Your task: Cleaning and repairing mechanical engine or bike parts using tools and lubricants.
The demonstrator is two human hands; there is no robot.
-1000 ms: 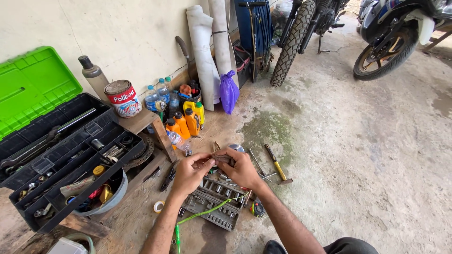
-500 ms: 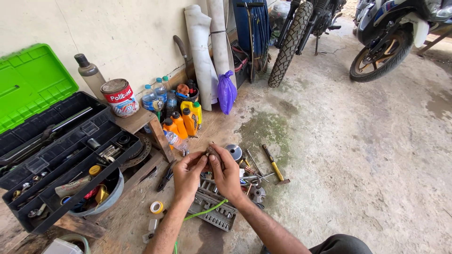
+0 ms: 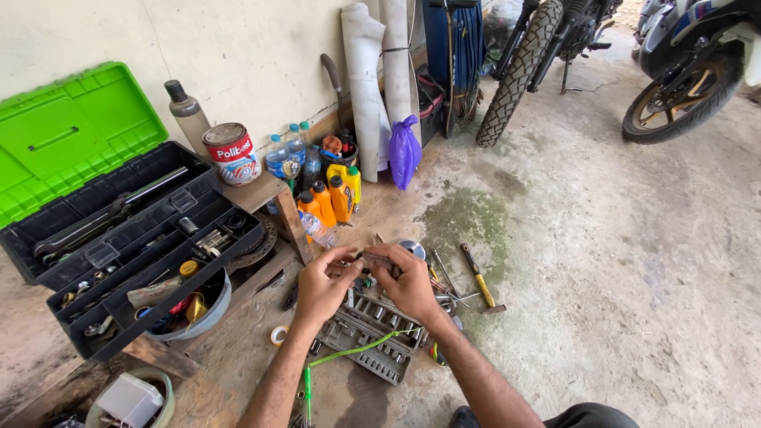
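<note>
Hands meet at scene centre, over the socket set tray (image 3: 372,337) on the floor. I log the left hand (image 3: 323,284) and right hand (image 3: 411,281) both pinched narrow on one small dark metal part (image 3: 377,261), held between the fingertips; its long axis runs left to right, so each hand takes one end, neither clearly nearer. A green cord (image 3: 349,357) trails below the wrists. Right of the hands lies a yellow-handled hammer (image 3: 478,277). Farther left, the open green-lidded toolbox (image 3: 119,238); beyond, orange oil bottles (image 3: 329,198); farthest, a motorcycle tyre (image 3: 519,71).
</note>
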